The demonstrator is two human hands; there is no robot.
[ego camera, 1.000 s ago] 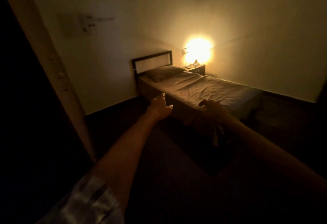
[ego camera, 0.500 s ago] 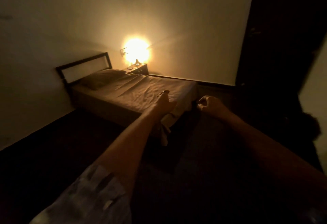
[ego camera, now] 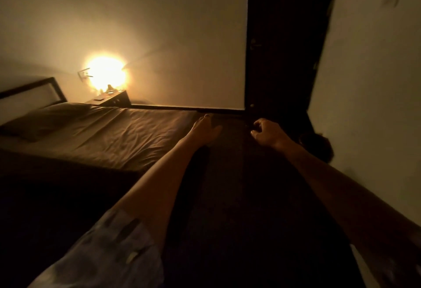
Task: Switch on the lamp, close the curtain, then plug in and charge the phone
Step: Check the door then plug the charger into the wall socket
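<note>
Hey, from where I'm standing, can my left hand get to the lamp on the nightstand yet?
Probably not yet. The left hand hangs over the foot end of the bed, while the lit lamp sits on the nightstand at the head end. The floor beside the bed looks clear.

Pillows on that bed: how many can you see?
1. A single pillow lies at the head of the bed, just below the headboard, left of the nightstand. The room is dim, so another could sit unseen past the left edge of the picture.
</note>
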